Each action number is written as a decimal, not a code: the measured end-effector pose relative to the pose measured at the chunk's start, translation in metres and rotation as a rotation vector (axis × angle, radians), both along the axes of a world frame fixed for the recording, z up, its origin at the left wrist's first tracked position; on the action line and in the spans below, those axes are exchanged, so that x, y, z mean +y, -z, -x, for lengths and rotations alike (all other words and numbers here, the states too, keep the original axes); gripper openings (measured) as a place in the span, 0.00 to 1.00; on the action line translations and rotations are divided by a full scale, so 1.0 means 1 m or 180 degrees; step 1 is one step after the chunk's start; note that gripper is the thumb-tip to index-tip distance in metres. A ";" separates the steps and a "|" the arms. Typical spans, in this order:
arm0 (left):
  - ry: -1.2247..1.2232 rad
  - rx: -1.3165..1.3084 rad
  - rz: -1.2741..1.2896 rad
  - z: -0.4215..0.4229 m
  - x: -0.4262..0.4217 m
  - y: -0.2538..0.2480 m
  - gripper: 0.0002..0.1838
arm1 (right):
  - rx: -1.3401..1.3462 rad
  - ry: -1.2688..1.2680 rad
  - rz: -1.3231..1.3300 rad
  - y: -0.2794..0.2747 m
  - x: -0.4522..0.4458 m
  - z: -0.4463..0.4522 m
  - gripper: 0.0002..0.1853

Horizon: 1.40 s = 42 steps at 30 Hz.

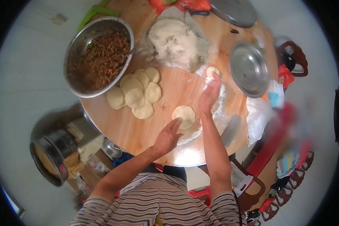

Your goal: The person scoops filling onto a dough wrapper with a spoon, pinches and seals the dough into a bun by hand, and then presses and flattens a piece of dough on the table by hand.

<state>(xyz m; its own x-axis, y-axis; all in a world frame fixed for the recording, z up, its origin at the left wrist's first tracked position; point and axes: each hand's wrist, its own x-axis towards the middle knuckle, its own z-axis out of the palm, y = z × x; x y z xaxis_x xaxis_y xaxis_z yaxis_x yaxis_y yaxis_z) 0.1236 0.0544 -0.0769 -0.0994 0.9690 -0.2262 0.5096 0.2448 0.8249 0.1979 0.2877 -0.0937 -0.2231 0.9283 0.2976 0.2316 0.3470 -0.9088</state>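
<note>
On the round wooden table, my left hand (168,136) touches the lower left edge of a flat round dough disc (184,116), its fingers apart. Farther up on the right, my right hand (210,94) reaches a small piece of dough (212,71) with its fingertips; the fingers lie stretched out and flat. Several dough discs (133,93) overlap in a pile to the left. A large floury mass of dough (175,43) rests on a plastic sheet near the top. Loose flour (220,101) is scattered beside my right forearm.
A metal bowl of brown filling (101,60) stands at the upper left of the table (113,124). An empty metal basin (248,69) is at the right, with a white plastic bag (257,115) below it. A round metal lid (235,11) lies at the top.
</note>
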 end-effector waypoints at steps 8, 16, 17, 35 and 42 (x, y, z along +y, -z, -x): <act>0.1258 0.1215 -0.1006 0.017 0.026 0.026 0.36 | -0.2507 0.0535 -0.0913 0.050 -0.054 -0.033 0.28; 0.1083 0.1202 -0.0638 -0.025 0.002 0.034 0.43 | -0.2209 -0.0221 -0.0752 0.067 -0.026 -0.037 0.34; 0.0490 0.0565 -0.0436 -0.041 -0.002 0.021 0.43 | -0.0955 -0.0037 0.0715 0.030 -0.004 -0.027 0.34; 0.0273 0.0932 -0.0591 -0.024 0.007 0.030 0.38 | -0.1638 0.1178 -0.0505 0.021 -0.059 -0.050 0.24; 0.0788 0.1220 -0.0546 0.019 0.006 0.031 0.37 | -0.2216 0.0677 -0.0744 0.046 -0.056 -0.004 0.28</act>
<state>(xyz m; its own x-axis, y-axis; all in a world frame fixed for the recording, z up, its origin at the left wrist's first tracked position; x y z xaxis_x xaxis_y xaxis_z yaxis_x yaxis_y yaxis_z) 0.1049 0.0604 -0.1079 0.0939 0.9941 -0.0535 0.8103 -0.0451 0.5843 0.2021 0.2313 -0.1392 -0.2546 0.9023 0.3478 0.8075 0.3962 -0.4370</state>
